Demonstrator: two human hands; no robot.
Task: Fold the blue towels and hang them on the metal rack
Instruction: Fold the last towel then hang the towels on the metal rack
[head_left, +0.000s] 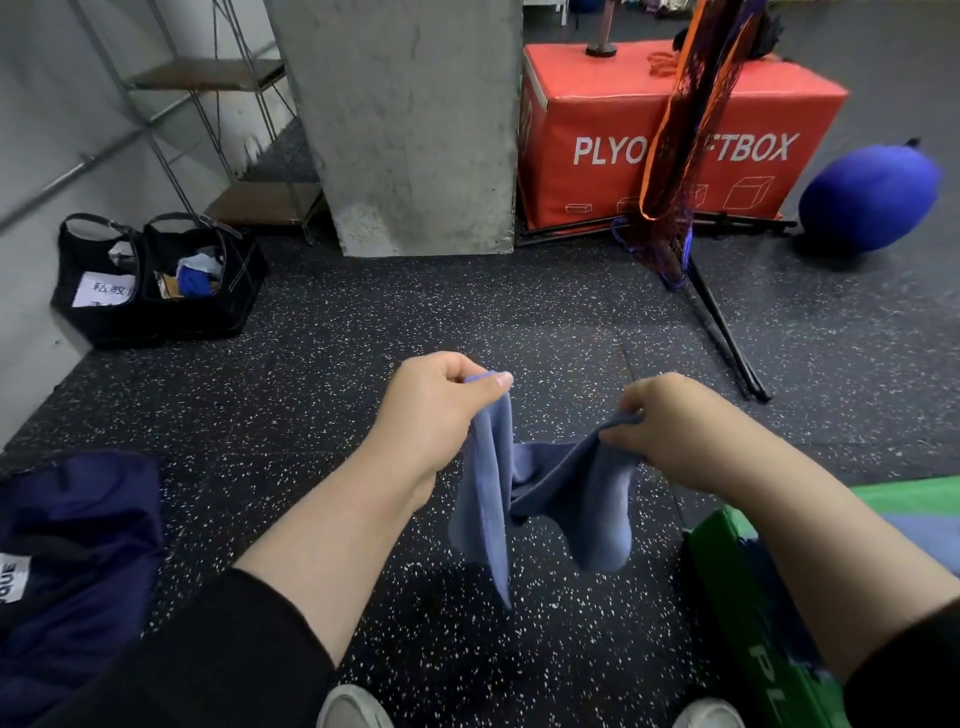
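A blue towel (540, 499) hangs in the air between my two hands, sagging in the middle with two loose ends drooping toward the speckled floor. My left hand (431, 410) pinches one top corner between thumb and curled fingers. My right hand (670, 426) grips the other top edge, a little lower and to the right. A metal rack (208, 109) with wooden shelves stands against the wall at the far left, well beyond my reach. Another blue cloth (914, 530) lies on the green box at the right, partly hidden by my right forearm.
A concrete pillar (410, 124) stands straight ahead. A red plyo box (675, 135), a folded net stand (691, 156) and a blue ball (867, 197) are at the right. Two black bags (156, 280) sit left of the pillar. A green box (748, 597) and dark blue fabric (78, 561) flank my legs.
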